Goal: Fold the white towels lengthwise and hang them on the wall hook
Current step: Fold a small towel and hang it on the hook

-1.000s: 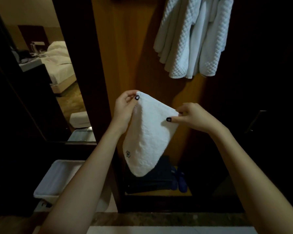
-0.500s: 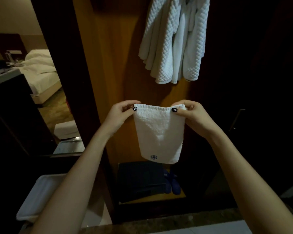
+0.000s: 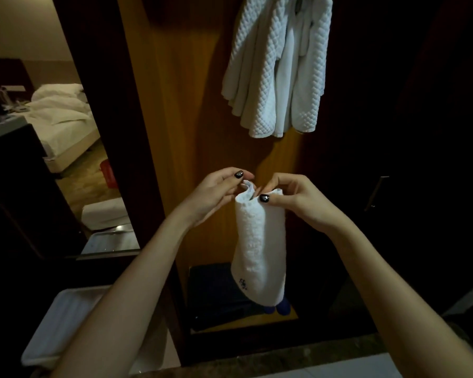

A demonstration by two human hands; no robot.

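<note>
Status: folded towel (image 3: 260, 249) hangs straight down from both hands at centre frame. Long axis is vertical, with the embroidered logo (image 3: 243, 284) at the bottom end.

Left hand (image 3: 216, 195) pinches the top edge at its left corner, thumb over fingers. Right hand (image 3: 292, 199) pinches the same edge just beside it, thumb on the front face. The hands are almost touching, so the top edge is bunched narrow; the lengthwise fold looks closed to me.

Key relation: hung towels (image 3: 279, 69) sit above the hands and slightly right, in the upper centre-right of the frame, against the wooden panel (image 3: 180, 105). The hook is cut off by the top of the frame, so I can't see it.

The gripped end is the end facing up toward that spot, so I expect a plain lift up and a bit right, no reorientation. Right hand is the nearer one on that side.

Risk: the fold opens if either pinch lets go early.
</note>
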